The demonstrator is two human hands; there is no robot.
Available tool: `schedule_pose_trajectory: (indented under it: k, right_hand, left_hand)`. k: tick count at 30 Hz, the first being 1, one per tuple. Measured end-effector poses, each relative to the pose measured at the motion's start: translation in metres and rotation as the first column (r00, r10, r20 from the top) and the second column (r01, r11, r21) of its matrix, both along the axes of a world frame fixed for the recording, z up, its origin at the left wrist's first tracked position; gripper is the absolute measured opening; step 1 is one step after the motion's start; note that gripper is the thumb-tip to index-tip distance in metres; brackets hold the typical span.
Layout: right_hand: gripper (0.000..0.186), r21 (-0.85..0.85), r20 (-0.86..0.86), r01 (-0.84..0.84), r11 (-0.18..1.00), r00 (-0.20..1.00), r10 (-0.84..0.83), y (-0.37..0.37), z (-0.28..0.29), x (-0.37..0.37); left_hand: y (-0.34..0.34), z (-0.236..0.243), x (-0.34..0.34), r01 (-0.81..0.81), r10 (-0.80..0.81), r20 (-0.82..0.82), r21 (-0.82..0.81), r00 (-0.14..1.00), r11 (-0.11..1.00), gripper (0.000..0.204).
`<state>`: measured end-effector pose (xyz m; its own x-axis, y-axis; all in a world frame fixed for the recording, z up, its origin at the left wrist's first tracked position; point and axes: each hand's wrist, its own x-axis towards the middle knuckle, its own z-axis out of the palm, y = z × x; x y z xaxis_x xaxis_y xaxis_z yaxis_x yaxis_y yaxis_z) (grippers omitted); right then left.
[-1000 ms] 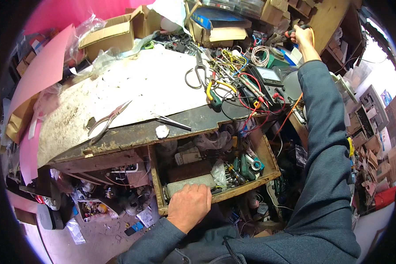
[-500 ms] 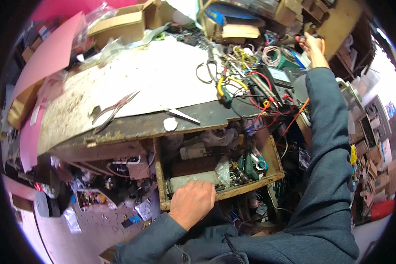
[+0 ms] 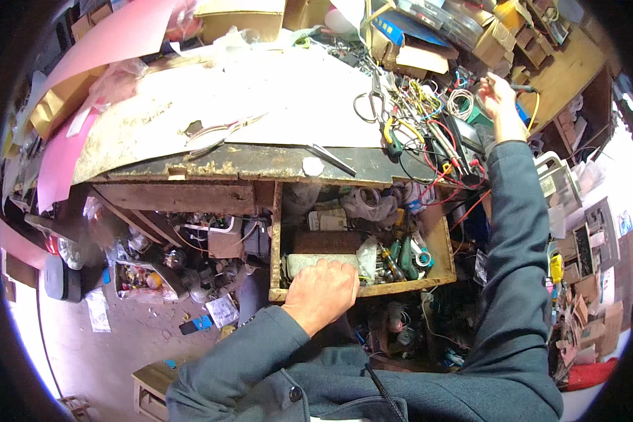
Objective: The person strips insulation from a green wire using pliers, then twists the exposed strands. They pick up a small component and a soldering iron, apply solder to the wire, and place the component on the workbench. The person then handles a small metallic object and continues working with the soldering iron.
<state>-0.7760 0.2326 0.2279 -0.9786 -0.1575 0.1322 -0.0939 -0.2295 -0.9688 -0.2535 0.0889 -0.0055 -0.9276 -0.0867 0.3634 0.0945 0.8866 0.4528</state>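
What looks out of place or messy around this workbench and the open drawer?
The open wooden drawer under the left hand is crammed with jumbled tools. Red and yellow wires tangle across the benchtop by the right hand. The worn white bench covering is stained and flaking.

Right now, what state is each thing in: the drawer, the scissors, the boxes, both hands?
Wooden drawer: pulled open, full of tools.
Scissors: lying flat on the bench, blades closed.
Cardboard box: flaps open.
Left hand: curled over the drawer's front edge.
Right hand: raised among the wires, pinching something thin.
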Motion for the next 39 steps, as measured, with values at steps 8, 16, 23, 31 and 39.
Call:
schedule_pose_trajectory:
  k: [8, 16, 23, 31, 39]
  right_hand:
    - [0.012, 0.688, -0.322, -0.304, 0.659, 0.687, 0.652, -0.1, -0.051, 0.24]
    - [0.011, 0.732, -0.675, 0.234, 0.64, 0.377, 0.635, -0.111, -0.124, 0.358]
    - [0.021, 0.558, -0.819, 0.408, 0.722, 0.13, 0.559, -0.126, -0.155, 0.372]
    - [0.013, 0.637, -0.757, 0.257, 0.727, 0.384, 0.528, -0.128, -0.16, 0.364]
    - [0.009, 0.581, -0.767, 0.275, 0.766, 0.498, 0.404, -0.129, -0.149, 0.351]
  left_hand:
    - [0.002, -0.005, 0.003, -0.048, 0.047, -0.039, -0.01, 0.998, 0.999, 0.026]
    - [-0.001, -0.011, 0.004, -0.015, 0.016, 0.01, -0.091, 1.0, 0.996, 0.028]
    - [-0.001, -0.003, 0.007, 0.002, 0.008, 0.115, -0.087, 0.993, 0.996, 0.027]
    - [-0.002, -0.003, 0.009, 0.002, 0.006, 0.081, -0.097, 0.997, 0.995, 0.025]
    - [-0.001, -0.014, 0.005, -0.003, 0.003, -0.001, -0.101, 1.0, 0.995, 0.028]
